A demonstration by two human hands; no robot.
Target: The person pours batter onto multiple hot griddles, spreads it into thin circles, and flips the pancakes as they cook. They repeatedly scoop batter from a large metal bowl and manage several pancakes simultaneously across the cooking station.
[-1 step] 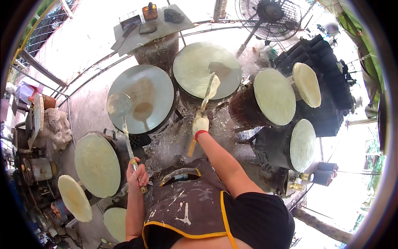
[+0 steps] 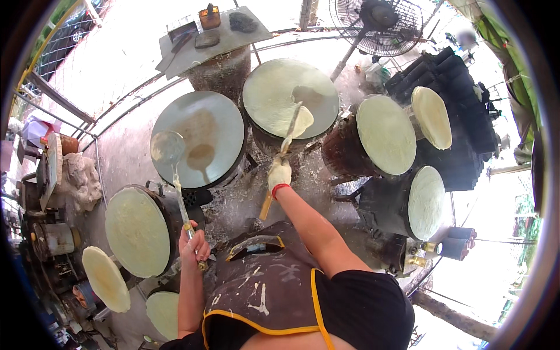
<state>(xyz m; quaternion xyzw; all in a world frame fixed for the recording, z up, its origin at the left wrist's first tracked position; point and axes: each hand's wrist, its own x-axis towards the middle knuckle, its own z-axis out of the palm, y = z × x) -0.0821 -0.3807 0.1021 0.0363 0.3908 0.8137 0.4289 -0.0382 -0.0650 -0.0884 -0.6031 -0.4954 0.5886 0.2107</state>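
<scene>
Thin, limp crepe lifted on long spatula, gloved right hand fingers clenching handle; left hand fingers wrapping ladle shaft.

Left hand bare, grips thin metal ladle, bowl dull grey. Just beyond ladle bowl: round griddle, smooth matt grey metal, wet tan smear. Right hand in pale cloth glove, red cuff, holds wooden-handled spatula; beyond it second griddle coated in matt cream batter. Apron below hands: brown, slightly glossy, white-smeared, yellow trim.
</scene>
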